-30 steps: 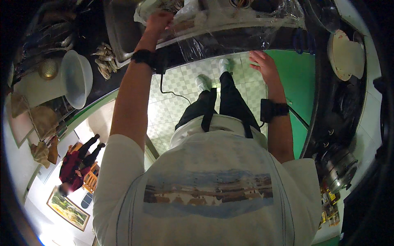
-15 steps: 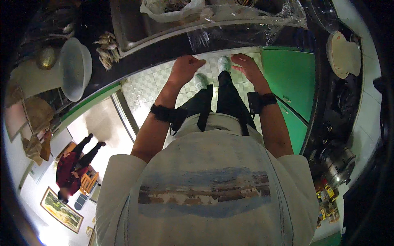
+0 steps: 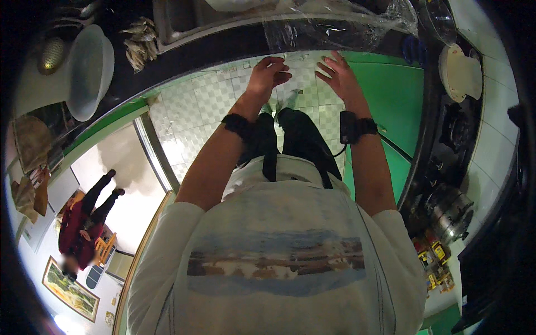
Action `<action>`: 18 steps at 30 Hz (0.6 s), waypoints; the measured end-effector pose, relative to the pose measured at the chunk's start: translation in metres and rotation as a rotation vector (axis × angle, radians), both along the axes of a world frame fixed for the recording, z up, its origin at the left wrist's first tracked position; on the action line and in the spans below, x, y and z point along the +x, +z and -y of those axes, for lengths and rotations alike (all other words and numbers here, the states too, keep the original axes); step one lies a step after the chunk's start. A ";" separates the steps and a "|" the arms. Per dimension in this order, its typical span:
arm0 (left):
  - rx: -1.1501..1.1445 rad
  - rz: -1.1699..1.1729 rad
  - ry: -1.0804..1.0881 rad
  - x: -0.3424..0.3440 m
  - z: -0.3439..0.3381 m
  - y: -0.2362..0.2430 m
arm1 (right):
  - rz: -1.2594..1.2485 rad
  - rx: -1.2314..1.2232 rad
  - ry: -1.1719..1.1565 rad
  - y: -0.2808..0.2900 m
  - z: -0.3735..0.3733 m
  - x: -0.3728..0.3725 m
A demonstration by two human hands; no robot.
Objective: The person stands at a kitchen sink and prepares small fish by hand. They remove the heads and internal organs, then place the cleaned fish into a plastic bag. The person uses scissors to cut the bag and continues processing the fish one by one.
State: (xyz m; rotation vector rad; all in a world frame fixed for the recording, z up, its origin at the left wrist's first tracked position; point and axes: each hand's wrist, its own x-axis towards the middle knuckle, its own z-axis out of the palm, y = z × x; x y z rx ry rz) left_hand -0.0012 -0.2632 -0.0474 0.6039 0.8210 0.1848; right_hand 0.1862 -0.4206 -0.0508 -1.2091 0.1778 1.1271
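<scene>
My left hand [image 3: 269,75] hangs just short of the black counter edge, fingers loosely curved apart, holding nothing visible. My right hand [image 3: 339,77] is raised to its right, fingers spread and empty, nearest crumpled clear plastic sheeting [image 3: 346,25] draped over the sink's front edge. The steel sink [image 3: 181,28] lies beyond my hands, with part of a white bag [image 3: 240,4] in it. A pile of small dried fish [image 3: 139,44] sits left of the sink. A dark band with a device is strapped on each of my wrists.
A white basin [image 3: 89,72] and a perforated metal item [image 3: 53,56] stand left; a pale board [image 3: 463,72], gas hob [image 3: 452,125], steel pot [image 3: 449,215] and condiment jars [image 3: 435,262] line the right counter. Beyond a doorway at lower left is another person [image 3: 78,229] in red.
My left hand left the sink, came down and inward, then rose slightly beside my right hand. My right hand moved a little up and left. The sink and counter sit higher in the picture.
</scene>
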 end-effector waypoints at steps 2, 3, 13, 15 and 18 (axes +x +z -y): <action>-0.009 0.004 -0.028 -0.002 0.005 0.000 | -0.027 0.017 0.075 -0.001 -0.001 0.007; 0.029 -0.016 -0.043 -0.002 0.007 -0.001 | -0.042 0.036 0.119 -0.002 0.000 0.010; 0.267 -0.107 -0.081 -0.016 0.016 0.017 | -0.043 -0.060 0.387 -0.001 0.033 0.016; 0.291 -0.168 -0.087 -0.015 0.022 0.015 | -0.102 -0.038 0.507 0.005 0.042 0.027; 0.345 -0.198 -0.112 -0.010 0.027 0.003 | 0.396 -0.404 0.585 0.015 0.063 0.065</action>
